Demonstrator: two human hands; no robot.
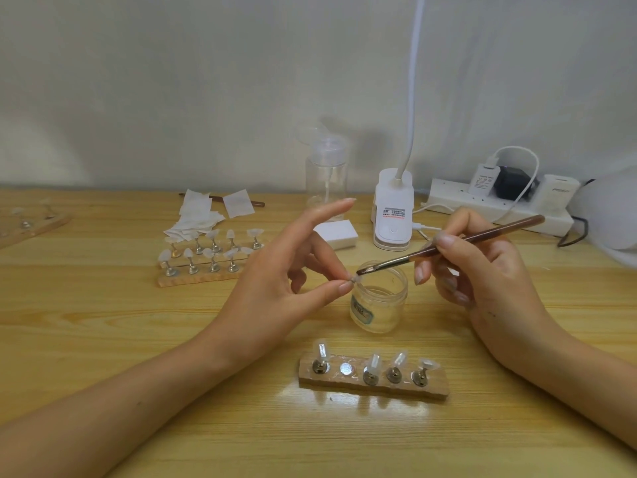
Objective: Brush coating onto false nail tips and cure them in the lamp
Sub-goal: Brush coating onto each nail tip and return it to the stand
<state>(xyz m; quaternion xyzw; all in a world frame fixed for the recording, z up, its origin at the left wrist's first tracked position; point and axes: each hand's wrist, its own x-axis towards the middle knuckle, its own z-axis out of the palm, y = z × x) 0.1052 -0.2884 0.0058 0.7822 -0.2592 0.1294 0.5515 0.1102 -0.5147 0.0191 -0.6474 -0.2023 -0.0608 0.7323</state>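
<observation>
Pinching nail tip (355,279), left hand (293,270) beside brush (448,246).

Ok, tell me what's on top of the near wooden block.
On the near wooden block stand four metal holders, each carrying a nail tip; the second spot from the left shows a bare metal disc. Anything under the holders' bases is covered.

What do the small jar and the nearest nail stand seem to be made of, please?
The jar looks like clear, glossy plastic or glass: its wall is see-through. The stand looks like raw, matte wood with visible grain and rough edges.
</observation>
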